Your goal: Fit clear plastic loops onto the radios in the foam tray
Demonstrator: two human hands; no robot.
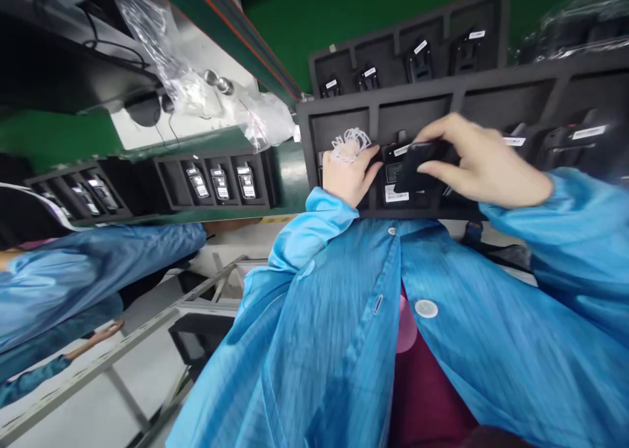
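My right hand (466,160) pinches a flat black cover-like piece (415,166) between thumb and fingers, holding it tilted over the foam tray (415,111). Just left of that piece, a black handheld device (393,169) with white labels lies in a tray compartment, partly covered. My left hand (346,176) is at the tray's left compartment, with a bundle of thin white strings (351,143) at its curled fingers. Its thumb and forefinger point toward the device, a little apart from each other. Other labelled black devices (572,140) lie in the compartments to the right.
Behind stands a second foam tray (383,48) with several devices. Clear plastic bags (268,117) lie at the left, and more plastic wrap (584,25) at the far right. Farther left are another tray (216,179) and a co-worker's blue sleeve (122,258).
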